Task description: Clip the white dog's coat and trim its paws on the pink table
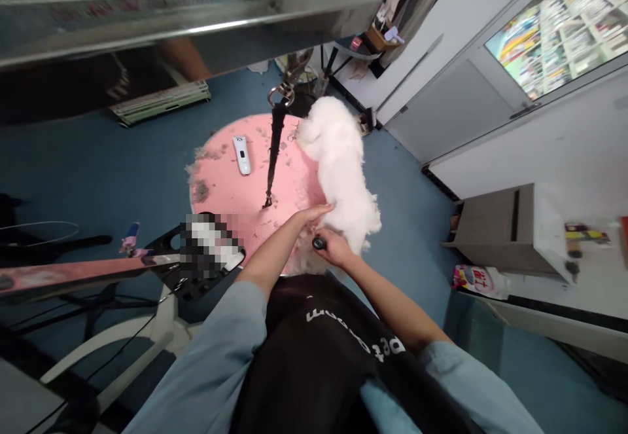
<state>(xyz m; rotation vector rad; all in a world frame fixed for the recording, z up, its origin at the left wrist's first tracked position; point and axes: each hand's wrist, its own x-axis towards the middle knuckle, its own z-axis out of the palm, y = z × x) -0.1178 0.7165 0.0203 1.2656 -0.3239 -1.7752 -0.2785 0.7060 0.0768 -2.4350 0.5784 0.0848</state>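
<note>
A white fluffy dog point(338, 152) stands on the right side of a round pink grooming table point(220, 159). My left hand point(314, 214) reaches against the dog's side near its hind end, its fingers stretched out. Just below it, my right hand point(334, 248) is wrapped round a tool with a round black end point(318, 243) that points back at me. The tool's working end is hidden by my hand and the fur. A white clipper point(242, 155) lies on the tabletop among loose grey tufts of hair point(201, 190).
A black strap point(275, 152) hangs over the table from a metal clip point(282, 95) below a wide metal bar point(196, 25). At the table's near left is a black holder point(169, 244) with a blurred-out screen. A grey cabinet point(495, 228) and a door point(456, 107) stand to the right.
</note>
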